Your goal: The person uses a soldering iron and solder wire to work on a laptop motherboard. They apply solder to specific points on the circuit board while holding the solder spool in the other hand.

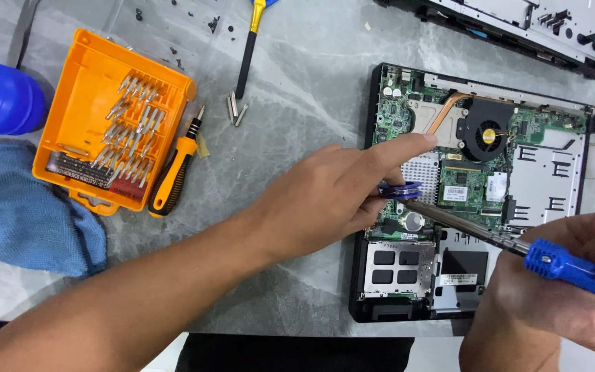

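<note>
An opened laptop base (552, 179) lies at the right of a grey marble-look table (304, 83), its green circuit board (449, 138), copper heat pipe (442, 110) and round black fan (488, 131) fully exposed. I watch from the head camera as my left hand (325, 200) reaches across from the near left, index finger stretched out over the board, thumb and other fingers pinched on a small blue disc-shaped piece (401, 190) held just above the board's middle. My right hand (573, 289), at the near right edge, is closed around the blue handle of a long tool (476, 231) whose metal shaft runs up and left until its tip meets the board right under that blue piece (I cannot tell what kind of tip it is).

As far as I can judge, the work is well underway: the cover is already off, with a separated panel (518, 24) resting at the far right, and loose screws (187, 21) scattered at the far side of the table. The fan, heat pipe and board remain seated, so much is left.

At the left stand an orange bit case (105, 117) full of steel bits, an orange-and-black screwdriver (173, 169) just beside it, three loose bits (235, 109), a blue cloth (22, 207) and a blue rubber blower (1, 96).
</note>
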